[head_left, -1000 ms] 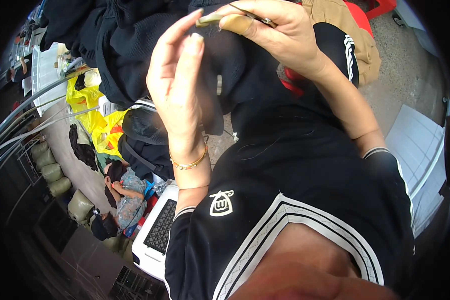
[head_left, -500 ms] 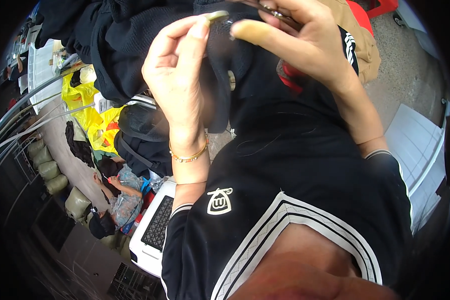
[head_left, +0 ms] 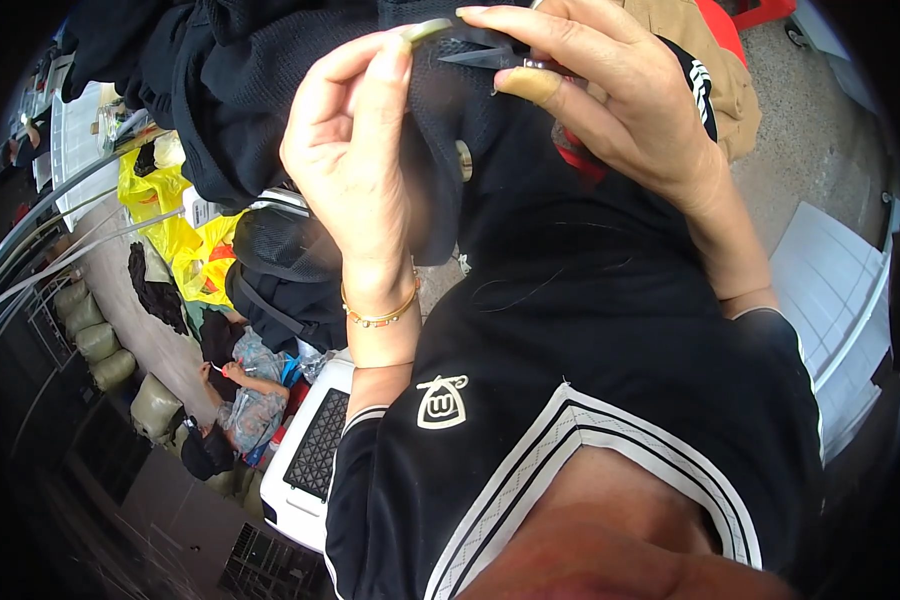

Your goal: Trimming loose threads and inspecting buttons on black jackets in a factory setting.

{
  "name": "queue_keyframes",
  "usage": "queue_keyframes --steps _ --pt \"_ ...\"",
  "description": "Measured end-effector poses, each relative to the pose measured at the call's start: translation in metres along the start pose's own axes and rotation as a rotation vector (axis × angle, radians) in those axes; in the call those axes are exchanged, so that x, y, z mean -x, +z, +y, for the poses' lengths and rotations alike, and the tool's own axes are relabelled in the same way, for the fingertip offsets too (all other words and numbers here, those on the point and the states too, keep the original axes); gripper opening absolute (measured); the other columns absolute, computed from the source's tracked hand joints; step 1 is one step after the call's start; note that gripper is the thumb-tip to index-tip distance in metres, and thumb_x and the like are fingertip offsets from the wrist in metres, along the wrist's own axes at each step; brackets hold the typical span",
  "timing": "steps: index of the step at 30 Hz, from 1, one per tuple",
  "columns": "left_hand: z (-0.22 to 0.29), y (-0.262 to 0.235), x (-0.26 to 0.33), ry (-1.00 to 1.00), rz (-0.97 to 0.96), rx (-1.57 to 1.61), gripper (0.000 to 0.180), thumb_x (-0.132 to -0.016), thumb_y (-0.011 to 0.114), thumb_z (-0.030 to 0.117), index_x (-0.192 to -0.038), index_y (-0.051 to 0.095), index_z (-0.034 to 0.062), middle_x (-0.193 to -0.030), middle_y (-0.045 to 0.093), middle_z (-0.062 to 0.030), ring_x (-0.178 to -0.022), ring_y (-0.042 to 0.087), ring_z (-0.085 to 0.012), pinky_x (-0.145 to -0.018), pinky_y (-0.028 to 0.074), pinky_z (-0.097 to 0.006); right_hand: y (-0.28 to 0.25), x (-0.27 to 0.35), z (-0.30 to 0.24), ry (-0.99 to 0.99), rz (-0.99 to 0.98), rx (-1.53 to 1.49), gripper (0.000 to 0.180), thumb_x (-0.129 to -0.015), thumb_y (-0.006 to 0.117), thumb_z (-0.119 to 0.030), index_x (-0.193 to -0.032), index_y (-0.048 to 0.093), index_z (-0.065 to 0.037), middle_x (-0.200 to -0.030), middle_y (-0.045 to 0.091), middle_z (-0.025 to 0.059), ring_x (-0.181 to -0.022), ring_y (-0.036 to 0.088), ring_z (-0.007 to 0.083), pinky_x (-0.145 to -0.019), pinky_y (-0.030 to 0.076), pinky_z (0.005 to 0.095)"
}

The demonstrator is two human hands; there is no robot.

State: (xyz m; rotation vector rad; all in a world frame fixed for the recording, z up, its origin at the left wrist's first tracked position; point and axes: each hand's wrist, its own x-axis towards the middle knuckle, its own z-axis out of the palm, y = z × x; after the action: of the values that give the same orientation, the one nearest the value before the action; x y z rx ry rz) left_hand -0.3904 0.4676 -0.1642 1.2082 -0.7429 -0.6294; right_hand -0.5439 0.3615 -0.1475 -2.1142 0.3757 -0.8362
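My left hand point(head_left: 355, 150) is raised at the top of the view, thumb and forefinger closed on a pale greenish button point(head_left: 428, 30) seen nearly edge-on. Just right of it, my right hand point(head_left: 615, 95) holds dark-bladed thread snips point(head_left: 475, 58), their tips pointing left towards the button. A yellowish cover point(head_left: 530, 85) wraps that thumb's tip, and the forefinger reaches out near the button. A dark knitted garment point(head_left: 270, 90) lies beneath both hands. On its edge, below the fingers, sits another round button point(head_left: 463, 160). Whether thread runs between the hands is too fine to tell.
Yellow plastic bags point(head_left: 175, 240) and a black mesh-backed item point(head_left: 285, 240) lie to the left. Lower left, a co-worker point(head_left: 260, 385) sits near a white box with a dark grille point(head_left: 315, 450). Tan cloth point(head_left: 735, 95) lies upper right, white panels point(head_left: 830, 300) at far right.
My right hand has opened its forefinger out and lowered slightly, and the snips' blades now point left beside the button. My left hand keeps its pinch almost in place.
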Motion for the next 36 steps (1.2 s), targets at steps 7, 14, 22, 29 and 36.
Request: queue_keyframes --steps 7,14,22,29,36 --pt "-0.002 -0.001 0.001 0.051 -0.011 -0.038 0.014 -0.09 0.063 0.004 -0.103 0.067 -0.001 -0.091 0.069 -0.0057 -0.073 0.06 -0.0043 -0.066 0.042 -0.014 0.0 0.001 0.004 0.029 -0.016 -0.09 0.036 -0.082 0.071 -0.006 -0.116 0.061 0.002 -0.08 0.053 0.0104 -0.066 0.054 0.0201 -0.059 0.044 0.0277" --pt "-0.004 -0.004 0.001 0.041 -0.029 -0.023 0.016 -0.09 0.063 0.002 -0.105 0.066 -0.0021 -0.096 0.07 -0.0086 -0.085 0.066 -0.0092 -0.079 0.05 -0.018 -0.005 0.0 0.0 0.025 -0.033 -0.054 0.035 -0.081 0.071 -0.005 -0.115 0.062 0.002 -0.078 0.053 0.0097 -0.064 0.053 0.0199 -0.058 0.043 0.028" --pt "-0.008 -0.005 0.002 0.088 -0.079 -0.014 0.017 -0.089 0.065 0.002 -0.105 0.066 -0.0016 -0.096 0.07 -0.0075 -0.084 0.065 -0.0069 -0.076 0.049 -0.017 -0.004 0.0 0.004 0.003 -0.035 -0.038 0.035 -0.082 0.071 -0.005 -0.115 0.063 0.0 -0.077 0.052 0.0097 -0.064 0.053 0.0207 -0.058 0.043 0.0288" --pt "-0.009 -0.006 0.001 0.103 -0.103 -0.046 0.017 -0.089 0.065 0.003 -0.106 0.066 -0.0013 -0.096 0.07 -0.0065 -0.083 0.063 -0.0052 -0.074 0.048 -0.015 -0.005 -0.001 0.005 0.02 -0.086 -0.08 0.033 -0.083 0.07 -0.007 -0.114 0.062 0.0 -0.077 0.052 0.0094 -0.064 0.052 0.0203 -0.058 0.043 0.0292" --pt "-0.008 -0.009 0.002 0.093 -0.11 -0.055 0.017 -0.089 0.065 0.004 -0.106 0.067 -0.0006 -0.096 0.07 -0.0059 -0.083 0.063 -0.0058 -0.075 0.048 -0.016 -0.006 -0.001 0.008 -0.012 -0.086 -0.131 0.031 -0.083 0.069 -0.006 -0.114 0.062 0.001 -0.076 0.052 0.0088 -0.065 0.052 0.02 -0.058 0.042 0.0295"
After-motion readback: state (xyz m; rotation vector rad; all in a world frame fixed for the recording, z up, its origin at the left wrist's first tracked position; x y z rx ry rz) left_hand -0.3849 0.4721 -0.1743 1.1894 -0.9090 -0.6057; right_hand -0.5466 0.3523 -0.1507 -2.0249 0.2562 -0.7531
